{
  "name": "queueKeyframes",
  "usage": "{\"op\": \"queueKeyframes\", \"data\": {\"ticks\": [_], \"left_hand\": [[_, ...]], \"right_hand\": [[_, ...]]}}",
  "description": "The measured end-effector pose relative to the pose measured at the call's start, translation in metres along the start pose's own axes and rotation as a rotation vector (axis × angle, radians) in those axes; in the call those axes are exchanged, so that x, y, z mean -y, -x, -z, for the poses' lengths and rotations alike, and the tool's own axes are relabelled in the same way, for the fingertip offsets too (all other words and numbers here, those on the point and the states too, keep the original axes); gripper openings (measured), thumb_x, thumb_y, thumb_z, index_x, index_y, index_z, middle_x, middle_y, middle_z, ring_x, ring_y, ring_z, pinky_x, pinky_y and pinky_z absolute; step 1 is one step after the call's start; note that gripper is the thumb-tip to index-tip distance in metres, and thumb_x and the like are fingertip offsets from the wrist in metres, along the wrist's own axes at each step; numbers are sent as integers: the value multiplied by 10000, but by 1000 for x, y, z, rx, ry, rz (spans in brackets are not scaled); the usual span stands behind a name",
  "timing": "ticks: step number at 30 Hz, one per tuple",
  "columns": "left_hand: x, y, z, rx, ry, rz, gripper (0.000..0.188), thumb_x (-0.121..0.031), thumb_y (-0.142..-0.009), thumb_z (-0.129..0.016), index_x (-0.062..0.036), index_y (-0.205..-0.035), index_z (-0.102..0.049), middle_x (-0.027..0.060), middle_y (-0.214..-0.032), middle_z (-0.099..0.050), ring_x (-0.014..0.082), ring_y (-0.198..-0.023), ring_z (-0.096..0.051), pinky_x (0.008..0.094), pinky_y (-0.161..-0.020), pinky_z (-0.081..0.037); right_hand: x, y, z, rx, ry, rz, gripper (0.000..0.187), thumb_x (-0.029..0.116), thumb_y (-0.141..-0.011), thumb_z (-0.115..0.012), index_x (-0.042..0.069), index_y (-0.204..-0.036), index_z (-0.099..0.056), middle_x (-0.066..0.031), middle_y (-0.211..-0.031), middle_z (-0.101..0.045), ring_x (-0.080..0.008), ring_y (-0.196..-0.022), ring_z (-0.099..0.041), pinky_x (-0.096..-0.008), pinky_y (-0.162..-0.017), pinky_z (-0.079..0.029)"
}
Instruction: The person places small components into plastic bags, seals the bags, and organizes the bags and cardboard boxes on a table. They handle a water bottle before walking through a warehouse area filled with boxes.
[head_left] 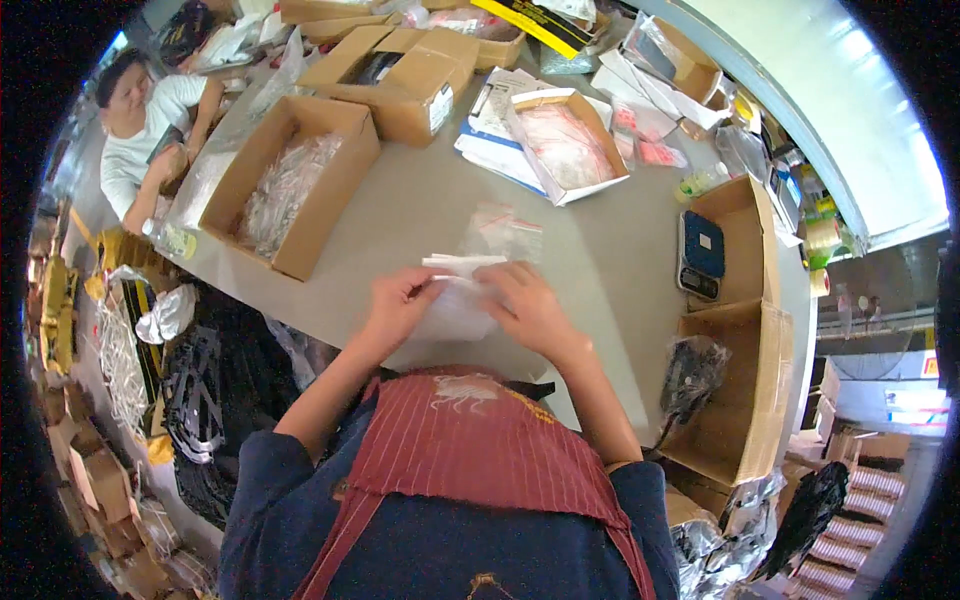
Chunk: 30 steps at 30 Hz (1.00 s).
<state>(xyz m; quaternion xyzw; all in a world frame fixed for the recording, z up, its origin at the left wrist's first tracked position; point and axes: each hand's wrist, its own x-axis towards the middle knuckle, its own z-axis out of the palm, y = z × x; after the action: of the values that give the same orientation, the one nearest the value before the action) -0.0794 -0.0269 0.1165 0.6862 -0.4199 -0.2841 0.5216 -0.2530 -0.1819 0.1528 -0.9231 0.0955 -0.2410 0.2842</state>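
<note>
Just in front of my apron, both hands work at a small translucent plastic bag (458, 318) that hangs below my fingers. At its top is a white folded piece (462, 263), perhaps paper; its exact kind cannot be made out. My left hand (400, 305) is closed, pinching the left side of the bag. On the other side, my right hand (532, 305) has its fingers bent onto the bag; the fingertips are slightly blurred. Just beyond my hands, clear zip bags (507, 232) with a red line lie flat on the grey table (410, 215).
An open carton of clear plastic pieces (330, 190) stands at left, a larger carton (430, 75) behind it. Far right of centre is a white tray of red-lined bags (570, 195). A digital scale (702, 245) sits by open cartons (745, 380) at right. A person (150, 130) sits far left.
</note>
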Motion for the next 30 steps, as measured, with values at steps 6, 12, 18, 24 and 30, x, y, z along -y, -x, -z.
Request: {"op": "queueKeyframes", "data": {"ticks": [6,12,18,24,30], "left_hand": [[-16,-3,1,95,0,-16,194,-142,-884,-709,-33,-1044,-729,71,-906,-714,115,-804,-609,273,-702,-485],[-34,-2,0,161,-190,113,231,-204,-835,-769,-16,-962,-723,96,-797,-686,107,-732,-599,290,-649,-481],[-32,-2,-9,83,-140,-98,253,-186,-808,-785,-30,-994,-713,67,-762,-652,92,-710,-566,275,-646,-471],[-30,-3,-2,239,110,225,298,-179,-848,-759,-14,-1091,-711,8,-908,-702,91,-821,-605,284,-728,-494],[-37,-1,2,216,148,214,320,-198,-859,-764,-12,-1113,-705,15,-980,-706,85,-888,-607,265,-805,-487]], "right_hand": [[5,16,2,51,-293,-354,208,176,-862,-707,36,-1000,-641,-147,-839,-663,-281,-717,-634,-387,-683,-501],[1,20,11,249,-805,-494,193,163,-968,-632,-2,-1061,-663,2,-950,-634,-72,-904,-544,-272,-792,-461],[3,24,12,164,-878,-511,263,161,-999,-584,-2,-1195,-647,0,-1078,-635,-87,-1000,-559,-281,-866,-463],[11,27,6,-24,-399,-232,331,134,-912,-672,55,-1232,-648,-98,-1111,-651,-216,-1038,-625,-322,-892,-483],[20,22,5,-29,-320,-187,339,146,-874,-710,64,-1200,-660,-121,-1087,-660,-248,-997,-631,-340,-856,-495]]}}
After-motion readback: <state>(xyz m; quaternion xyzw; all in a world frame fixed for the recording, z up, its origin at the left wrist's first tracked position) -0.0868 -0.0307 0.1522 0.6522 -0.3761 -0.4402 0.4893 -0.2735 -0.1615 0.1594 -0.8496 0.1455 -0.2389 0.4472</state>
